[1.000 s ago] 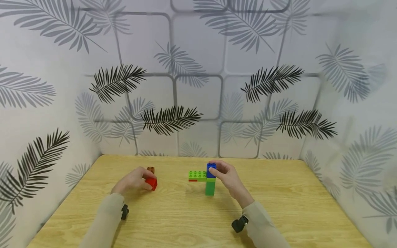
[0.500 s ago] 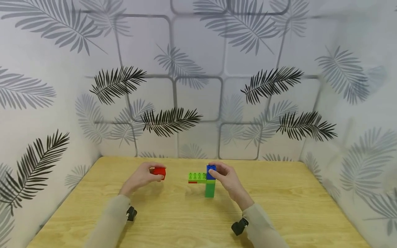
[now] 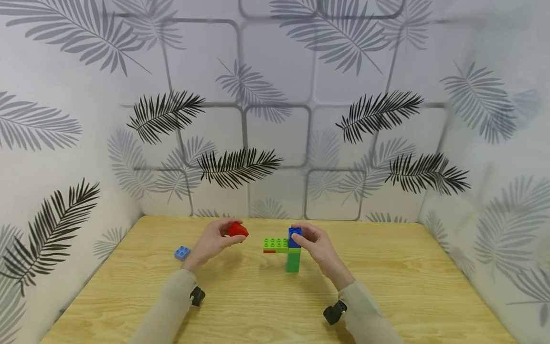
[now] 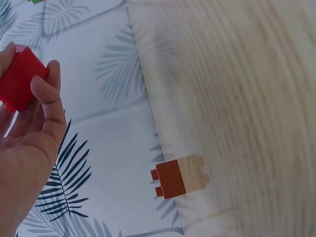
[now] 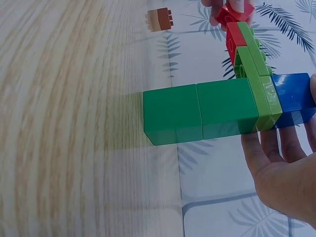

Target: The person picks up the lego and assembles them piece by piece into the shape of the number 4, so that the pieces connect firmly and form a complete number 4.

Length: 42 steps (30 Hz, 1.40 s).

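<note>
My left hand (image 3: 212, 243) pinches a red toy brick (image 3: 238, 230) between thumb and fingers, raised over the table to the left of a small brick structure. Two stacked green bricks (image 5: 200, 111) form the structure's column, standing on the table. Across its top lies light green plate bricks (image 3: 275, 244) that jut out to the left, with a red piece (image 5: 235, 42) under the free end. A dark blue brick (image 3: 294, 239) caps the column, and my right hand (image 3: 318, 248) grips it by its sides.
On the wooden table (image 3: 258, 310), a lighter blue brick (image 3: 182, 253) lies left of my left forearm. A brown brick (image 4: 171, 179) stands farther back, hidden behind my left hand in the head view. A leaf-patterned wall (image 3: 275, 138) closes off the back.
My left hand has lifted the red brick and carried it right, toward the structure, tilting it. The lighter blue brick has come into sight. My right hand keeps its grip in place.
</note>
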Each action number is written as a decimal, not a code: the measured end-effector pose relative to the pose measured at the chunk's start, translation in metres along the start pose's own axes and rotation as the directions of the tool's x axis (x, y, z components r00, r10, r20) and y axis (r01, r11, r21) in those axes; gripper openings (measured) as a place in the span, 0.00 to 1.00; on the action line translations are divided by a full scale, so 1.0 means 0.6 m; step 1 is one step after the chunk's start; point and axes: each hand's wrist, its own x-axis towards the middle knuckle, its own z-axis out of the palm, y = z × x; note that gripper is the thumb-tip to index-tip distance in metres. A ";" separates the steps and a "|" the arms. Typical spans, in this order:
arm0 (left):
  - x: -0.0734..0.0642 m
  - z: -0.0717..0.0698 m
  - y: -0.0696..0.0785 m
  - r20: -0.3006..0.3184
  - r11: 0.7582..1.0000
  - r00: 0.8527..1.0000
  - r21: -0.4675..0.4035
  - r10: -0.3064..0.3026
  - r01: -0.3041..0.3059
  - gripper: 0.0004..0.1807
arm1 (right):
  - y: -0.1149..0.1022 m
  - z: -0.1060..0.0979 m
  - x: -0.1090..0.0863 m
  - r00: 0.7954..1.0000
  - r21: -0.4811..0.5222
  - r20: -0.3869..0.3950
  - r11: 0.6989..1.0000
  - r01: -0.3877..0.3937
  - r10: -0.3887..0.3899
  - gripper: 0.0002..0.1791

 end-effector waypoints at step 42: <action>0.005 0.102 0.042 0.048 0.945 0.948 0.086 0.313 -0.316 0.27 | 0.008 0.001 0.004 1.000 0.044 -0.007 0.999 0.002 -0.001 0.25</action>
